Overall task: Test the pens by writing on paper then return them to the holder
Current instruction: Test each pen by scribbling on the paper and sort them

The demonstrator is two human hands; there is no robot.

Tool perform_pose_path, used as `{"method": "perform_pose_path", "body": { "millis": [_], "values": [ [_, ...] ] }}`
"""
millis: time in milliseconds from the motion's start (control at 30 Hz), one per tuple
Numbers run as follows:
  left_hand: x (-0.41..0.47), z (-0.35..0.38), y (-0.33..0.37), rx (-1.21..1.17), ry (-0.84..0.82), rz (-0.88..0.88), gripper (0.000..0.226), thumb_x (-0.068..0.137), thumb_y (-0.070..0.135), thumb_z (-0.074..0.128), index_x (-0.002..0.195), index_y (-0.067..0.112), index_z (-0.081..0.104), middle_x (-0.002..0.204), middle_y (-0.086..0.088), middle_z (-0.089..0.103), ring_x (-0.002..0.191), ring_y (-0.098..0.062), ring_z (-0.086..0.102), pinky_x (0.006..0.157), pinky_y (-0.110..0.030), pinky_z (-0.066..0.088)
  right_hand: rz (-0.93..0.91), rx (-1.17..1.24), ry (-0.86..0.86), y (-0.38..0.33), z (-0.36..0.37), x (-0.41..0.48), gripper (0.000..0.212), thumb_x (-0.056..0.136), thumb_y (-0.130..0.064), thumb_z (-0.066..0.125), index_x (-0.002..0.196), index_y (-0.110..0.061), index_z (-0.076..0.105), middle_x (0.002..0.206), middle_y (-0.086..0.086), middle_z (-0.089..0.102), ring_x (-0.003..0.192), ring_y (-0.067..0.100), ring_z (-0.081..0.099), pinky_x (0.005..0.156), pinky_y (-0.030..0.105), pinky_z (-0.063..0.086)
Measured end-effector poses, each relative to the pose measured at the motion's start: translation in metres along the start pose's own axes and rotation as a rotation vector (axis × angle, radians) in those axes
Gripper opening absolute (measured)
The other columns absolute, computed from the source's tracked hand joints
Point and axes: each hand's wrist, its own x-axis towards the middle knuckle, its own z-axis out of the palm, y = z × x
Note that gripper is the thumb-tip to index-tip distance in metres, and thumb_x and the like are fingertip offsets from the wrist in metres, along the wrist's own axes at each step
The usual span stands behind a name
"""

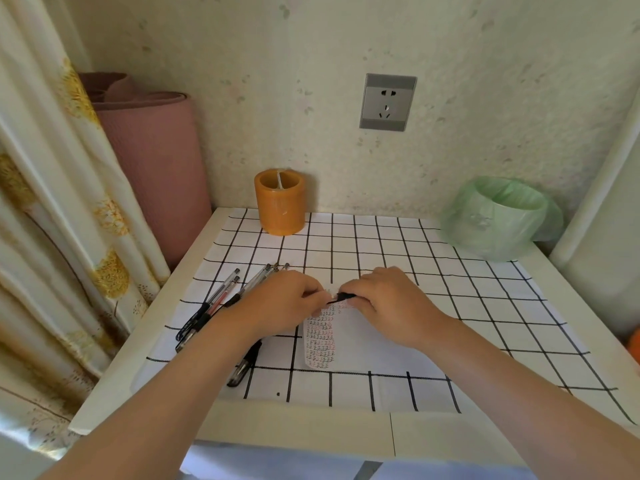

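Both hands [341, 303] pinching slim black pen [341, 297], scribbled paper [322, 341]

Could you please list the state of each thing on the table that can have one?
Orange pen holder: upright, no pens showing inside.
Pens: lying loose on the gridded cloth, left of the paper.
Paper: flat, partly filled with rows of test marks.
Left hand and right hand: together pinching a small black piece above the paper.
Green-lined bin: open.
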Motion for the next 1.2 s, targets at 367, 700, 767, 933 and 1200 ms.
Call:
{"method": "perform_pose_path", "body": {
  "millis": [367, 700, 767, 933, 1200],
  "values": [
    [-0.007, 0.01, 0.019, -0.254, -0.168, -0.048, 0.041, 0.09, 0.053, 0.062, 0.063, 0.025, 0.074, 0.054, 0.008, 0.064, 0.047, -0.003, 0.044, 0.055, -0.022, 0.037, -0.036, -0.244, 0.157, -0.016, -0.001, 0.003, 0.062, 0.065, -0.088, 0.045, 0.051, -0.029, 0.032, 0.051, -0.012, 0.034, 0.06, 0.013, 0.033, 0.067, 0.03, 0.023],
    [0.001, 0.0, 0.015, -0.236, -0.044, -0.116, 0.028, 0.094, 0.041, 0.061, 0.076, 0.023, 0.074, 0.067, 0.01, 0.071, 0.059, -0.004, 0.062, 0.064, -0.025, 0.048, -0.008, -0.027, 0.098, -0.012, 0.003, 0.006, 0.042, 0.084, -0.066, 0.053, 0.094, -0.025, 0.059, 0.083, -0.011, 0.055, 0.076, 0.011, 0.051, 0.068, 0.032, 0.044],
    [0.005, -0.008, 0.009, -0.223, 0.135, -0.134, 0.02, 0.096, 0.035, 0.059, 0.082, 0.027, 0.071, 0.076, 0.006, 0.071, 0.062, -0.007, 0.061, 0.058, -0.023, 0.048, 0.006, 0.099, 0.107, -0.001, 0.004, 0.005, 0.026, 0.092, -0.031, 0.06, 0.115, -0.019, 0.055, 0.104, -0.005, 0.052, 0.09, 0.014, 0.053, 0.075, 0.031, 0.047],
    [0.017, -0.015, -0.001, -0.352, 0.401, -0.134, 0.002, 0.095, 0.03, 0.063, 0.097, 0.031, 0.064, 0.09, 0.001, 0.069, 0.083, -0.019, 0.064, 0.067, -0.03, 0.049, 0.12, 0.254, 0.192, 0.017, 0.0, 0.005, 0.029, 0.094, -0.003, 0.06, 0.119, -0.013, 0.069, 0.101, -0.001, 0.052, 0.084, 0.014, 0.055, 0.077, 0.022, 0.045],
    [0.024, 0.01, 0.003, -0.014, 0.273, 0.019, 0.049, 0.09, 0.042, 0.067, 0.134, 0.039, 0.046, 0.112, 0.022, 0.054, 0.102, -0.004, 0.055, 0.08, -0.025, 0.049, 0.647, 0.177, 0.336, 0.066, -0.006, 0.011, 0.02, 0.089, -0.01, 0.057, 0.097, -0.011, 0.075, 0.088, 0.009, 0.071, 0.073, 0.023, 0.06, 0.062, 0.028, 0.043]
  ]
}}
